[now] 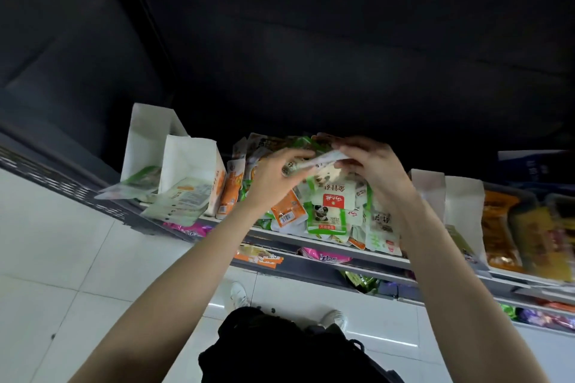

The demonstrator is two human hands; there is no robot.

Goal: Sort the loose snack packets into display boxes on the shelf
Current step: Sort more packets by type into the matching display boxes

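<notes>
- Two hands share one packet [317,162]: our left hand [273,177] pinches its near end, our right hand [370,165] curls round the far end — held above the loose pile [326,211], likely to read it.
- White display boxes [189,171] stand left on the shelf [311,242], some packets already inside.
- More boxes [460,205] to the right; the pile crowds between.

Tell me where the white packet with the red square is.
In the head view, the white packet lies atop the loose pile at the shelf's middle, just below the two hands, with an orange packet at its left.
</notes>
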